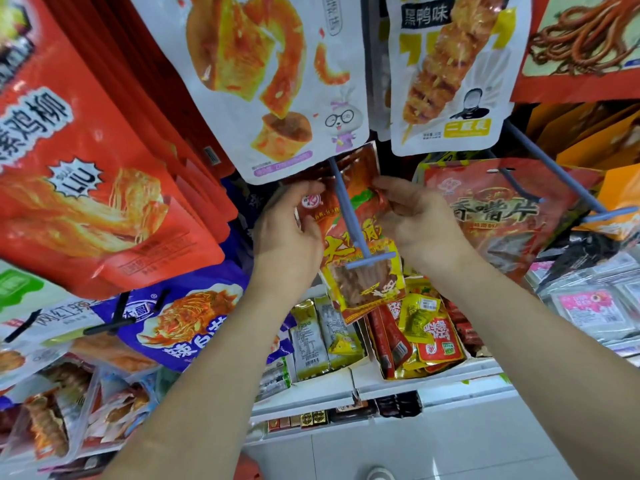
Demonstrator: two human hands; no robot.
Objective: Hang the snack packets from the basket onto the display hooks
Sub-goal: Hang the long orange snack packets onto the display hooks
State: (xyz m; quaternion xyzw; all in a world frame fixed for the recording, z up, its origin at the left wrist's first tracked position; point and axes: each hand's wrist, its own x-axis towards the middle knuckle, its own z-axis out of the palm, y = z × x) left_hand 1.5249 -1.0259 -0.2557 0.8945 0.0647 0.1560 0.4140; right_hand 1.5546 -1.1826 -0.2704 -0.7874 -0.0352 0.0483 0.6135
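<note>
Both hands are raised to the grey-blue hook (348,209), a rod with a short crossbar at its near tip, and together they hold one red and yellow snack packet (374,282). The left hand (287,233), left of the hook, has its fingers curled round the packet's upper left edge, with the thumb on the printed face. The right hand (419,223), right of the hook, pinches the crumpled upper right corner between thumb and fingertips. The packet lies directly behind the hook: the rod crosses its face from the top edge down to the middle, and the crossbar sits just above the packet's clear window. Its lower end hangs free below both hands, tilted slightly. Whether the rod passes through the packet's hanging hole cannot be made out.

Just above the hook's far end hangs a white packet with a cartoon rabbit (277,98), overlapping the top of the held packet. Above and right of the hook is a white packet showing a skewer (446,74). Right of the hook, a red packet (502,216) hangs on a neighbouring hook (554,171). Far left of the hook hang large red packets (86,188), with a purple packet (180,320) below them. Beneath the hook, open boxes of small sachets (426,330) stand on a white shelf (433,379)
</note>
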